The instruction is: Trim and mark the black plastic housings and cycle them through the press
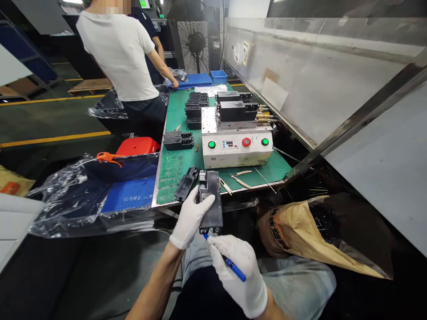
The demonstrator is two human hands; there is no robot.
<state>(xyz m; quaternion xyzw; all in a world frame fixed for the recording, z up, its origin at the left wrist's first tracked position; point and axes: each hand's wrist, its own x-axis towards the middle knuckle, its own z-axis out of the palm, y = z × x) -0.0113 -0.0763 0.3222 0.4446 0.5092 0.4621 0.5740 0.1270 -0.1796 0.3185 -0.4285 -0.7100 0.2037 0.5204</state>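
My left hand [190, 216], in a white glove, grips a long black plastic part [212, 206] by its left side, thumb across its face. The part is held over my lap at the near edge of the green table. In my gloved right hand [238, 266] is a blue tool [235, 269] like a pen or small knife, its tip touching or very close to the lower end of the part. Another black part [187, 183] lies on the table just left of the held one.
On the green table [173, 171] stand a white control box [236, 149], more black parts [178, 140], and pliers [242, 179]. A paper sack [293, 231] is at right, a plastic-lined crate [130, 195] at left. A person in a white shirt [116, 53] stands beyond.
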